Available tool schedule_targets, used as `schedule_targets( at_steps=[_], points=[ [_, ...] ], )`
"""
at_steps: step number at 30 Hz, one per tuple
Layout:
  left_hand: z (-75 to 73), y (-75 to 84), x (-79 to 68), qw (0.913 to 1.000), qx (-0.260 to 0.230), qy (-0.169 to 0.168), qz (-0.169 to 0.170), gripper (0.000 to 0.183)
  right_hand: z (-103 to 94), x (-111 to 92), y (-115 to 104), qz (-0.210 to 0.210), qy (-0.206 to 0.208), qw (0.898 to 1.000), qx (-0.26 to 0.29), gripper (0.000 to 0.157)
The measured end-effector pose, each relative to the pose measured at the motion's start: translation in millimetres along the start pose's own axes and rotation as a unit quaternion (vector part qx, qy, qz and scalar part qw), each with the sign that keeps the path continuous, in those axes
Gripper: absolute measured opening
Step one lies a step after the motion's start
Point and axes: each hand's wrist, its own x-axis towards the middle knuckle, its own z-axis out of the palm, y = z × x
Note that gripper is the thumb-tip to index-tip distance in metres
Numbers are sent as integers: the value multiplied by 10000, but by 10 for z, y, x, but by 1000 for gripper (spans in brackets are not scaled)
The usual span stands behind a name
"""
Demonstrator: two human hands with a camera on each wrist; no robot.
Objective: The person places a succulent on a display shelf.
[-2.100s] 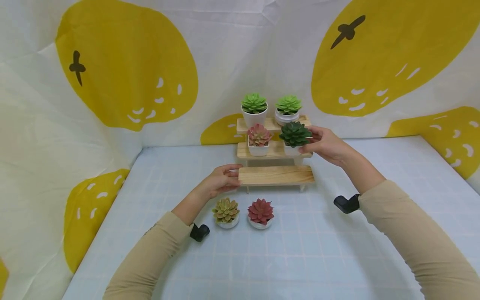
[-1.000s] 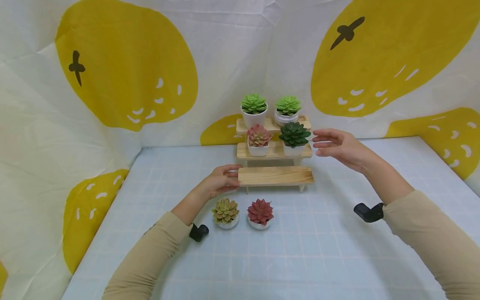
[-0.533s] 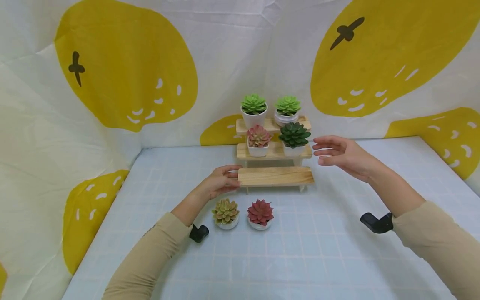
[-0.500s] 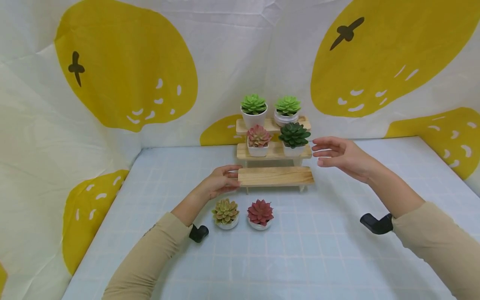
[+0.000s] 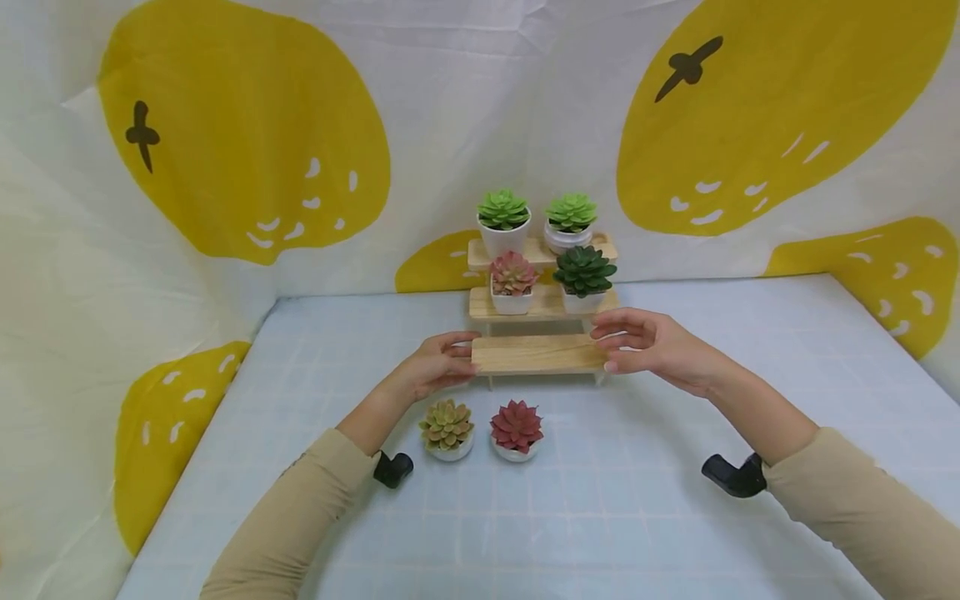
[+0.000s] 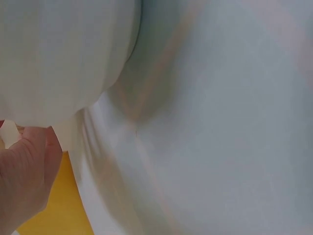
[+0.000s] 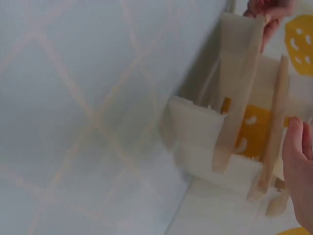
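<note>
A three-tier wooden plant stand (image 5: 536, 355) stands against the back cloth. My left hand (image 5: 427, 367) grips the left end of its lowest shelf, thumb in front and fingers behind. At the right end of that shelf is my right hand (image 5: 660, 346), its fingers loosely bent and overlapping the wood in the head view. In the right wrist view the right hand (image 7: 297, 169) shows beside the shelves with nothing in its grasp. On the middle shelf sit a pink succulent (image 5: 513, 275) and a dark green succulent (image 5: 585, 271), both in white pots.
Two bright green succulents, one in a tapered pot (image 5: 504, 242) and one in a rounded pot (image 5: 567, 240), occupy the top shelf. On the blue checked tabletop (image 5: 562, 525) in front stand a yellowish succulent (image 5: 447, 423) and a red succulent (image 5: 516, 427) in low white bowls.
The right hand has let go of the dark green succulent's pot, drawn back to the right, then come down and left to the lowest shelf's right end. The left hand has kept its grip.
</note>
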Motion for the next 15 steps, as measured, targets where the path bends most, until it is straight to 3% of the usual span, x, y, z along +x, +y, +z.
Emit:
schedule_targets(
  at_steps=[9,15],
  points=[
    [-10,5,-13,10000,-23,-13,28,61,334,117,183,112,-497,9983,293,66],
    [-13,-6,-10,10000,-19,-25,56,61,552,179,306,152,-959,9952,121,68]
  ],
)
